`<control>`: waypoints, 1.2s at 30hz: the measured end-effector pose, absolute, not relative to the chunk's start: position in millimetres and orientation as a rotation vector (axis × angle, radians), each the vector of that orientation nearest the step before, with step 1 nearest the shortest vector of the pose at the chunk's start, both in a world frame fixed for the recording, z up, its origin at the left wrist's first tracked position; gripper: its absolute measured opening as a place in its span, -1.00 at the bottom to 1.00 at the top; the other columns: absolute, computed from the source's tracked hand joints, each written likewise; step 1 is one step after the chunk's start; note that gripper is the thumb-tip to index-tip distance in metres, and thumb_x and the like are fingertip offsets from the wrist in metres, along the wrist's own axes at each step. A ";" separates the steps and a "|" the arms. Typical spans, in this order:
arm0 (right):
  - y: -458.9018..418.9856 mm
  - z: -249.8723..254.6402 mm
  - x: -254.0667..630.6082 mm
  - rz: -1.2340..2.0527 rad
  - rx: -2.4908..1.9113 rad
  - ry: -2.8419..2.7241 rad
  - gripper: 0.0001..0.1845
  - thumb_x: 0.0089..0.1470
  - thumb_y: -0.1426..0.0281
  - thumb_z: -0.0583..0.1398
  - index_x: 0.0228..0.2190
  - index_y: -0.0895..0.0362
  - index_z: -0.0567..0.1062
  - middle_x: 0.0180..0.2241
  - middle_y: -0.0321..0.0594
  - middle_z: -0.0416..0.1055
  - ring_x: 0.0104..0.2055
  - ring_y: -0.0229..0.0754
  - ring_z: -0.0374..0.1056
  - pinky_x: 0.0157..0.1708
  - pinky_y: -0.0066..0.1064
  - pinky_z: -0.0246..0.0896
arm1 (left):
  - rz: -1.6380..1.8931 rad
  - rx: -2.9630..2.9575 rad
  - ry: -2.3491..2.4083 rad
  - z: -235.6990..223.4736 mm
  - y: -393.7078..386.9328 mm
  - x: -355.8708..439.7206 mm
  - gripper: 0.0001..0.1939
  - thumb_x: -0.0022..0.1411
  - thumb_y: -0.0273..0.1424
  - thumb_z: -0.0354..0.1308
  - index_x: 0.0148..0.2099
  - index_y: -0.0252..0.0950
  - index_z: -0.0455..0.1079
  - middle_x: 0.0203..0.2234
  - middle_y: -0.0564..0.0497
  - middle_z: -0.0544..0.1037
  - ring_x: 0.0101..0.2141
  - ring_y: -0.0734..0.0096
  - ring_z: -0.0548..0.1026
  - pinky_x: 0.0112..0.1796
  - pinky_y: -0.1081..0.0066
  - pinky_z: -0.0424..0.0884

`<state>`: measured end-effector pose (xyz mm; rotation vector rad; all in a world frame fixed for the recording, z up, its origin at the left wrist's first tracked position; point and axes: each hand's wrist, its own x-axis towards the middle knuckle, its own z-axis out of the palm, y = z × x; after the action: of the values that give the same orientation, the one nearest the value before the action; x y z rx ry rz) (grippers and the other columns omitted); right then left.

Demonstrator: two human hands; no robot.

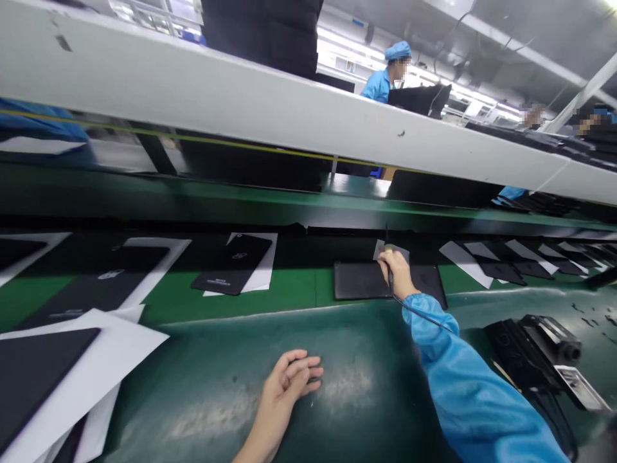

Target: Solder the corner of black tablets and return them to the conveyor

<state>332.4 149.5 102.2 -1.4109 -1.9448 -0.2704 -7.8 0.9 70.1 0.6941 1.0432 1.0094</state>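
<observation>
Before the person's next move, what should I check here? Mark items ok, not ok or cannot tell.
1. Thin, dark, pen-shaped tool in the right hand: ok, gripped.
2. Left hand free: ok, nothing visible in it.
3. Left hand steadying the flat, black, rectangular panel: not ok, apart from it.
4. Tool tip touching anything: cannot tell.
5. Thin black cord clear of the blue fabric sleeve: not ok, runs across it.

Table point(193, 373): smooth, glossy, bright in patches
Belt point(294, 289): smooth green, matt
Sleeve point(477, 379): thin blue cloth, wrinkled, soft sheen
Sheets point(128, 339): smooth white paper, matt
Dark panel point(361, 281): smooth, plastic-looking, faint sheen
Printed cover point(231, 267): matt black
Shelf edge point(241, 96): smooth, painted-looking, marked
</observation>
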 end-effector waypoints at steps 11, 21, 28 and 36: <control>53.2 46.4 428.3 -0.544 -1.792 -1.773 -0.79 0.15 0.36 0.12 -0.17 0.13 0.45 0.08 0.06 0.38 0.07 0.13 0.30 0.08 0.02 0.19 | 1.018 0.757 1.041 53.3 4.0 -6.9 -0.49 -0.08 -0.03 0.43 -0.20 -0.27 0.43 -0.24 -0.16 0.66 -0.29 0.11 0.63 -0.24 0.21 0.59; 91.9 59.8 408.9 -0.617 -1.664 -1.615 -0.76 0.28 0.34 0.06 -0.19 0.17 0.49 0.01 0.05 0.44 0.01 0.10 0.35 0.05 -0.04 0.25 | 0.983 0.803 0.973 42.6 8.2 -9.2 -0.52 -0.05 -0.04 0.41 -0.21 -0.27 0.43 -0.25 -0.15 0.64 -0.32 0.17 0.61 -0.31 0.25 0.57; 123.4 42.1 265.4 -0.212 -1.294 -1.880 -0.68 0.37 0.44 -0.04 -0.06 0.14 0.49 -0.28 -0.15 0.55 -0.26 -0.14 0.51 -0.18 -0.35 0.42 | 1.020 0.897 0.989 55.6 -4.7 1.6 -0.80 0.11 -0.33 0.28 -0.24 -0.27 0.37 -0.30 -0.10 0.58 -0.39 0.33 0.57 -0.40 0.38 0.50; 172.1 44.9 112.8 0.053 -1.024 -2.100 -0.70 0.31 0.49 0.00 -0.09 0.10 0.49 0.03 -0.05 0.45 -0.04 -0.07 0.47 -0.05 -0.32 0.40 | 1.045 1.024 1.012 45.0 -13.0 4.6 -0.88 0.16 -0.52 0.10 -0.22 -0.27 0.36 -0.29 -0.10 0.58 -0.37 0.34 0.59 -0.38 0.41 0.48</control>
<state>112.8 172.1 44.9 -1.0241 -2.1004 0.0528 4.6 -13.0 45.0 1.0244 1.0116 1.0452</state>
